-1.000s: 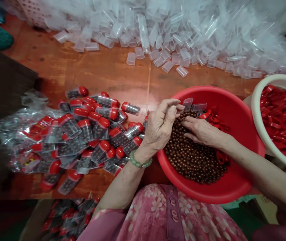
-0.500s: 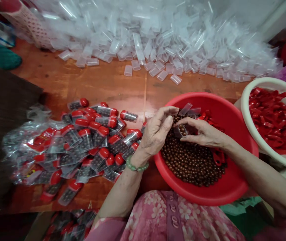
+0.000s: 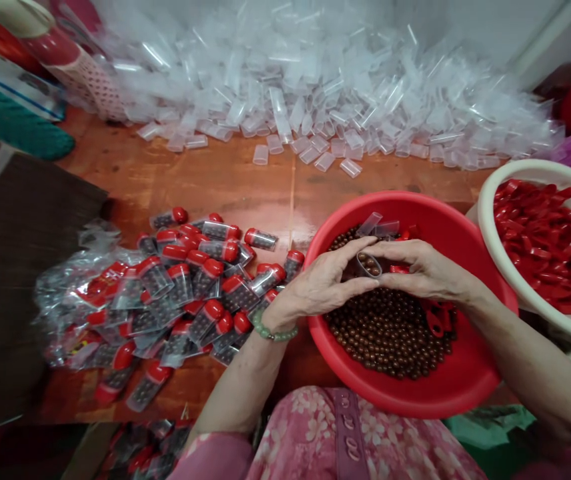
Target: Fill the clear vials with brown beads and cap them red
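Observation:
My left hand (image 3: 328,280) and my right hand (image 3: 423,270) meet over a red plastic basin (image 3: 415,207), both gripping a short clear plastic tube (image 3: 368,265) partly filled with brown beads. Loose brown beads (image 3: 390,337) lie heaped in the basin under my hands. Two more clear tubes (image 3: 378,227) rest near the far side of the heap, with some red plastic pieces (image 3: 435,320) beside it. A green bead bracelet (image 3: 271,331) circles my left wrist.
To the left, red-capped bead tubes (image 3: 200,293) lie on plastic wrap on a wooden table (image 3: 225,187). Beyond lies a large heap of clear tubes (image 3: 315,100). A white basin (image 3: 515,177) holds red caps (image 3: 550,253) at right. More filled tubes (image 3: 150,440) lie below the table edge.
My right hand has picked up a tube and beads now fill part of it. My left hand has moved right and closed on the tube too. The view has shifted slightly.

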